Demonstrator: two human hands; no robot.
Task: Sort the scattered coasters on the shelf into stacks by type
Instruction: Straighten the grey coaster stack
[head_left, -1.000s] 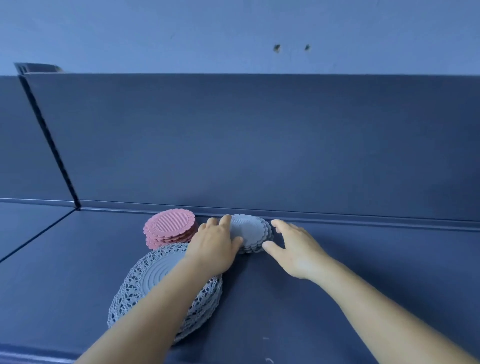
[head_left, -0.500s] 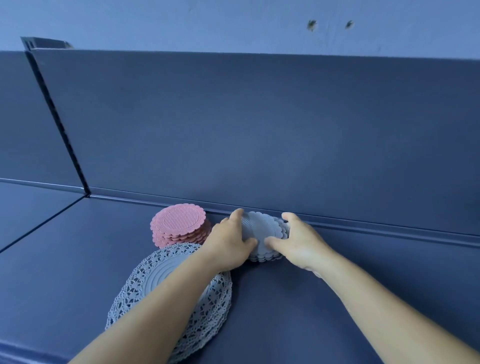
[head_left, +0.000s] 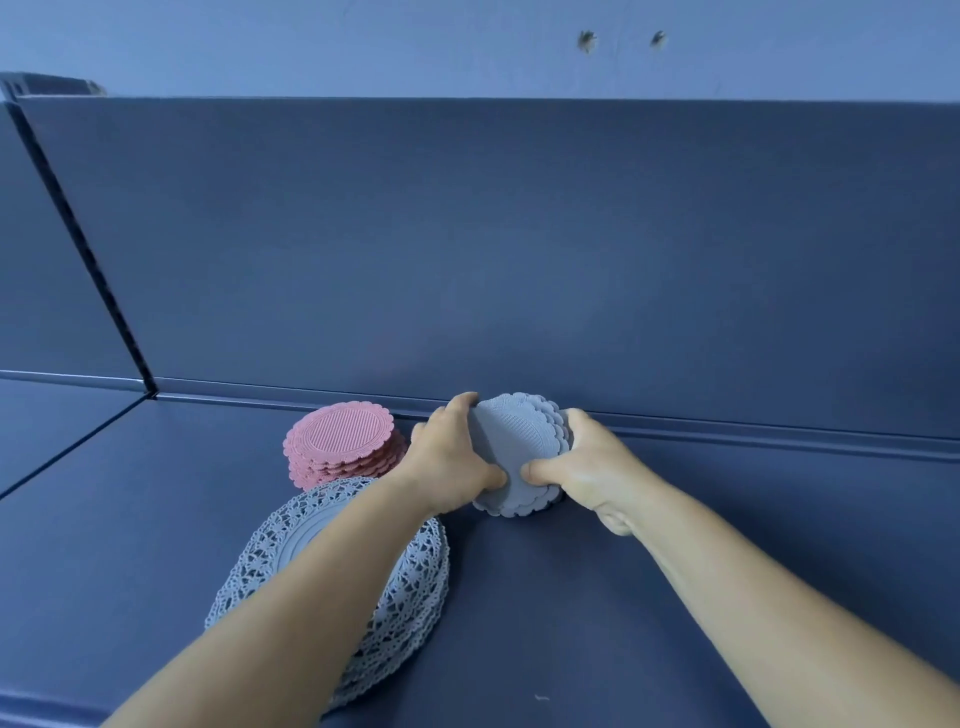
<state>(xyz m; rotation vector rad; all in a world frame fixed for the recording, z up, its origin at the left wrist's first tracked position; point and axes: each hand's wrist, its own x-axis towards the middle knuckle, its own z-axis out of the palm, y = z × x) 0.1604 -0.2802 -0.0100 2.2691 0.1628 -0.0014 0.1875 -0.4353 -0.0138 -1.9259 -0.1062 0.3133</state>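
Grey coasters (head_left: 519, 452), small with wavy edges, stacked on the shelf (head_left: 727, 545) close to the back wall (head_left: 519, 249), held from both sides. Left hand (head_left: 452, 462) curled round the left edge, thumb at the near rim, fingertips reaching over the far rim. Right hand (head_left: 587, 470) curled round the right edge in the same way, thumb nearly meeting the other thumb at the front. Stack thus exactly between the two grips, neither hand nearer. Round shape, so no long axis to mind; upper coasters slightly shifted against the lower ones, edges not yet in line. Probably squaring the pile by pressing inward from left and right. Just to the left, almost touching the left hand, pink coasters (head_left: 343, 449) in their own pile. Nearer the camera, under the left forearm, large lace mats (head_left: 400, 613) in a third pile. Little free room on the left side; any slide of the grey pile safer toward the right.
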